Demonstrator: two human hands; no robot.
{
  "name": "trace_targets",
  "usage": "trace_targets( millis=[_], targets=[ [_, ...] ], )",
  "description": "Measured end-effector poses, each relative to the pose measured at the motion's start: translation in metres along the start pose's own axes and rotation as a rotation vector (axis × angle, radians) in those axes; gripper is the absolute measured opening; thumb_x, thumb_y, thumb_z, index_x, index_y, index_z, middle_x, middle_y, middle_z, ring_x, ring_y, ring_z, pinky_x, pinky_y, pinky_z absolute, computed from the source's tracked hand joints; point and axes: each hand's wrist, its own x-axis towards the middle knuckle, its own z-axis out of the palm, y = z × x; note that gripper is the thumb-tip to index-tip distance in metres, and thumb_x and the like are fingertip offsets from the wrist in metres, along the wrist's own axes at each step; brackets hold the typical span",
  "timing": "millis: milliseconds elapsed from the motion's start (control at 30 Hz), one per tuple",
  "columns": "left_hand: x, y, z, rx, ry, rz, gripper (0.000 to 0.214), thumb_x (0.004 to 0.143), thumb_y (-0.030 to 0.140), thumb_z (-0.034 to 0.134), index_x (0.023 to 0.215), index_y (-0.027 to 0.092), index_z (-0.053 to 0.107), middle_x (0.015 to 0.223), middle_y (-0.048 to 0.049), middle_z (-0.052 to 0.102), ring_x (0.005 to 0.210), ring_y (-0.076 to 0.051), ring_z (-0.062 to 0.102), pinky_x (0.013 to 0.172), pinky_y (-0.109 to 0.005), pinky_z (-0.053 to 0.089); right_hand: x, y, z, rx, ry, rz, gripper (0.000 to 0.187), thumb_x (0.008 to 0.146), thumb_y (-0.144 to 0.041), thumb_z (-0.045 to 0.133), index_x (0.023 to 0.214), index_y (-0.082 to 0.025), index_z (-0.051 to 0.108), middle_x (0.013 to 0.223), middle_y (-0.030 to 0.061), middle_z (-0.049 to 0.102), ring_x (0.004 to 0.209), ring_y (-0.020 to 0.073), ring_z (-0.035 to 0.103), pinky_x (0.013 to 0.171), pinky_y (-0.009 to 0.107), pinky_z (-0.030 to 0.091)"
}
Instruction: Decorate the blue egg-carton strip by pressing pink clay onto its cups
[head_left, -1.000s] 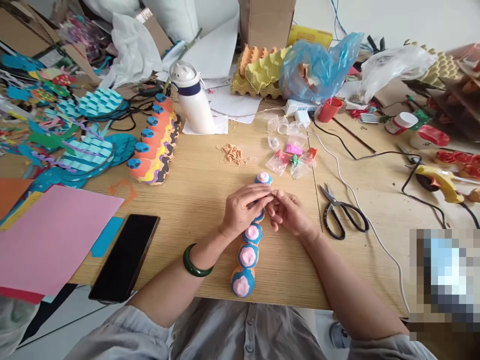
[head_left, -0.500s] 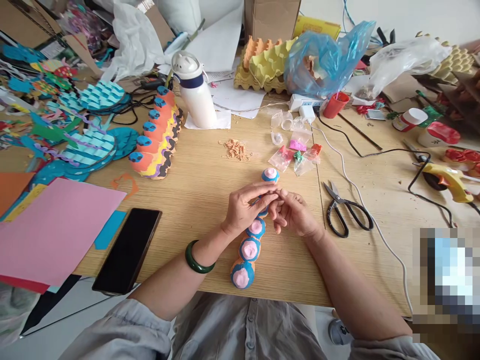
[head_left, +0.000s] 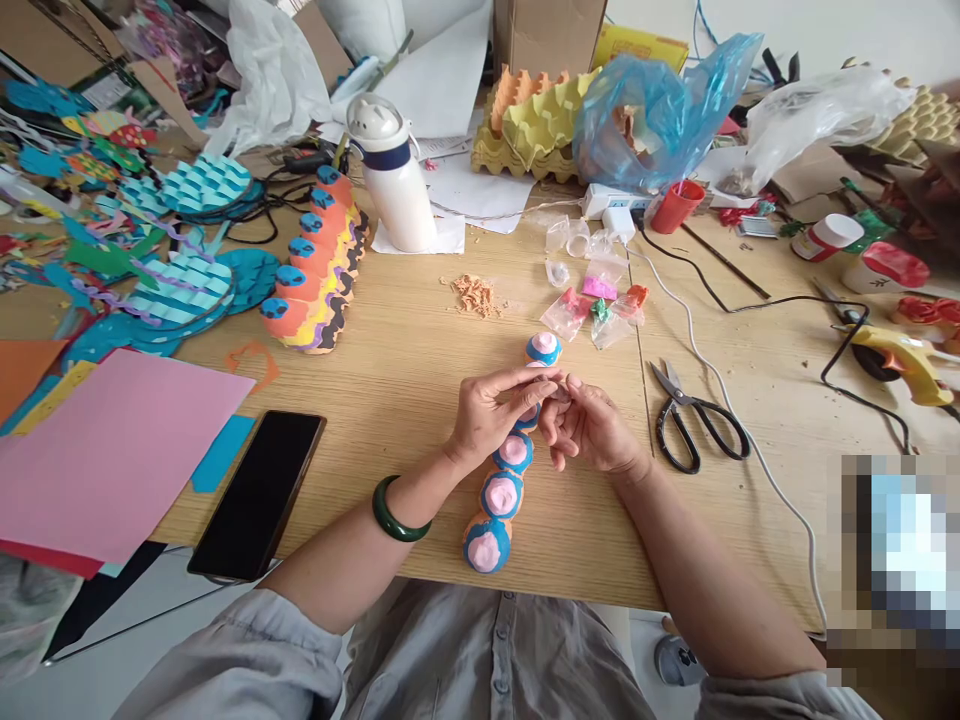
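A craft caterpillar [head_left: 501,490] of orange egg-carton cups with blue rings and pink tops lies lengthwise on the wooden table [head_left: 405,380]. My left hand [head_left: 491,410], a green bangle on its wrist, and my right hand [head_left: 589,425] meet over the caterpillar's middle. Their fingertips are pinched together on something small that I cannot make out. One pink-topped cup shows just beyond the hands, three more lie nearer to me.
Black scissors [head_left: 694,420] lie right of my hands. A black phone [head_left: 259,495] and pink paper [head_left: 112,455] are at the left. Small bags of coloured bits [head_left: 592,305], a white bottle [head_left: 394,175], a second striped caterpillar [head_left: 315,270] and a yellow glue gun [head_left: 896,355] stand further off.
The view has shifted slightly. Both hands stay pinched together over the caterpillar, with only small finger movements.
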Motion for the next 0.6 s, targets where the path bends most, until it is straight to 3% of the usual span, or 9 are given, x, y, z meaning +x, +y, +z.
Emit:
trace_targets(
  millis=[100,333,500,600],
  targets=[
    [-0.0002,0.0010,0.0004,-0.005,0.000,0.008,0.026,0.091,0.041,0.071,0.107,0.023,0.080,0.110,-0.0036,0.081,0.094,-0.018,0.079,0.080,-0.026,0.065,0.0001,0.0008,0.0011,-0.031,0.027,-0.030,0.045,0.086,-0.058,0.072,0.080,-0.013,0.067,0.062,0.0027,0.072,0.035,0.0070,0.048,0.038,0.026,0.059],
    [-0.0022,-0.0025,0.0012,0.064,-0.037,0.046,0.028,0.092,0.040,0.070,0.113,0.025,0.080,0.116,-0.0032,0.079,0.105,-0.020,0.077,0.095,-0.030,0.062,0.0017,0.0037,0.0061,-0.085,0.116,-0.105,0.036,0.083,-0.050,0.077,0.082,-0.016,0.066,0.060,-0.0009,0.070,0.036,0.0071,0.049,0.039,0.026,0.059],
    [-0.0037,0.0007,0.0010,-0.063,-0.129,-0.048,0.051,0.097,0.046,0.061,0.144,0.025,0.062,0.130,-0.0067,0.074,0.086,-0.016,0.078,0.086,-0.028,0.063,0.0015,0.0010,0.0064,-0.067,0.138,-0.119,0.040,0.084,-0.054,0.075,0.078,-0.016,0.066,0.060,0.0008,0.070,0.037,0.0082,0.050,0.039,0.027,0.059],
    [-0.0026,-0.0004,0.0019,-0.077,-0.124,-0.084,0.050,0.096,0.046,0.063,0.140,0.022,0.065,0.128,-0.0078,0.075,0.073,-0.013,0.075,0.074,-0.025,0.063,0.0012,0.0005,0.0063,-0.078,0.113,-0.117,0.045,0.085,-0.057,0.072,0.074,-0.014,0.065,0.062,0.0026,0.070,0.039,0.0089,0.051,0.040,0.029,0.060]
  ],
)
